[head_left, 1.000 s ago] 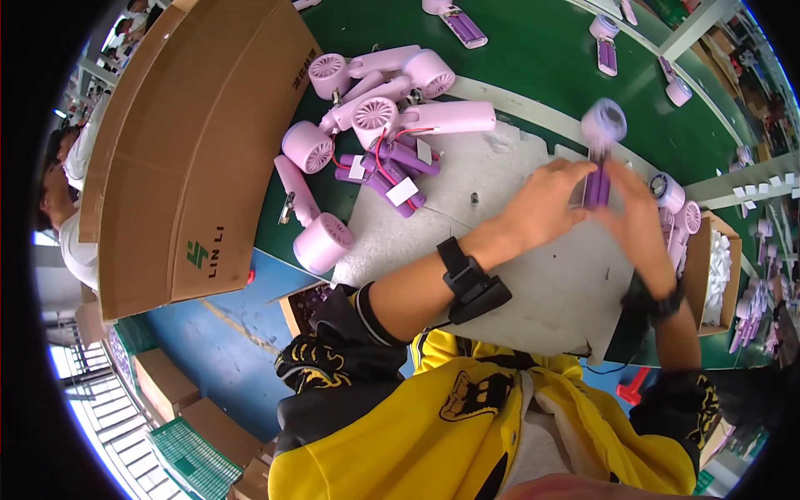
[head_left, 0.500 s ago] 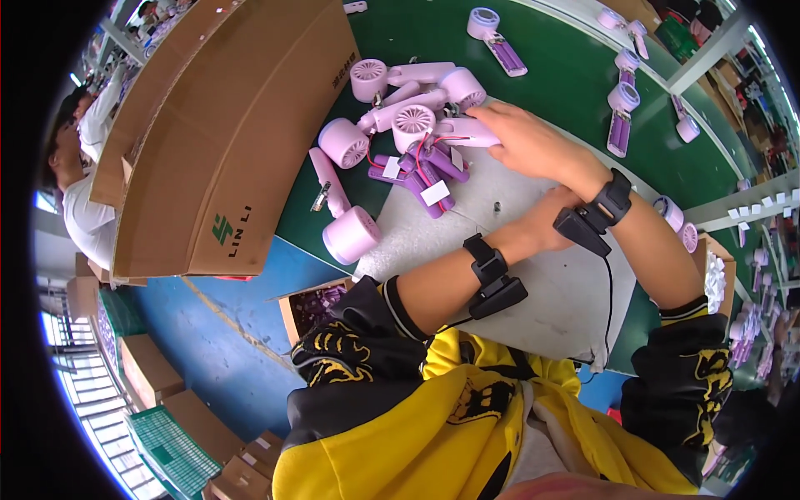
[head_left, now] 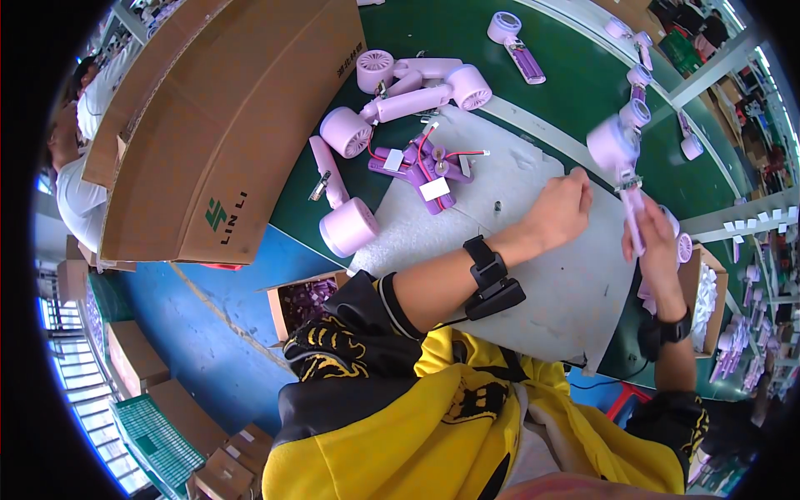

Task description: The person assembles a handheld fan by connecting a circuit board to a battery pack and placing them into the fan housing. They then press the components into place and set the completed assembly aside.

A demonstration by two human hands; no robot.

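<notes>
My right hand (head_left: pixel 654 250), at the right edge of the grey mat (head_left: pixel 542 308), grips a pink handheld fan (head_left: pixel 614 146) by its handle, head pointing away from me. The fan is slightly blurred. Above the mat's middle my left hand (head_left: pixel 560 208) is curled closed, and whatever its fingers may hold is hidden. Farther left lies a cluster of purple cylindrical batteries (head_left: pixel 442 202) with red and black wires and white labels. Around it rest several other pink fans (head_left: pixel 410 103), some with metal parts showing at the handle. One fan (head_left: pixel 350 227) lies nearest me on the left.
A tall cardboard box (head_left: pixel 250 125) stands left. Fans (head_left: pixel 523 60) with purple handles lie along the green surface (head_left: pixel 567 100) beyond the mat. A carton of white pieces (head_left: pixel 707 310) is at right; a carton of purple pieces (head_left: pixel 308 304) sits low left. A co-worker (head_left: pixel 92 104) is far left.
My right hand has taken a pink fan from the pile and carried it right, uncovering the batteries' wires. My left hand has stayed over the mat, now in plain sight.
</notes>
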